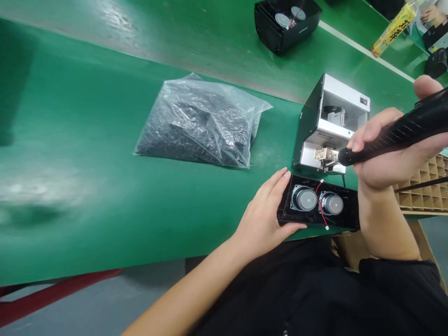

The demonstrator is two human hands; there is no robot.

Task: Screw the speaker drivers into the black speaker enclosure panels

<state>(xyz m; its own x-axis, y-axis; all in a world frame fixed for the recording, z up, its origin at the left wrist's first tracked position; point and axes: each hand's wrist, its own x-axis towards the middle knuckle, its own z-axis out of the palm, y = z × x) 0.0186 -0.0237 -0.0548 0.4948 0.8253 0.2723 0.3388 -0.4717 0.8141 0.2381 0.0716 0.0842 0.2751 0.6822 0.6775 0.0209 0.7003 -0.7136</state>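
Note:
My right hand (388,154) is wrapped round a black electric screwdriver (395,133). Its tip points left, at the metal outlet of a silver and black screw feeder (345,98); whether it touches cannot be made out. My left hand (264,210) grips the left end of a black speaker housing (285,212), thumb along the near side and fingers at the far corner. Inside the housing sit two round speaker drivers, the left one (306,199) and the right one (332,204), with red and white wires ending in small white plugs. My right forearm hides the housing's right end.
A clear plastic bag (203,123) of small black parts lies left of the feeder. Farther back stands another black speaker housing (287,39). A yellow bottle (394,30) and another person's hand (432,16) are at upper right. A cardboard divider box (425,186) is at right.

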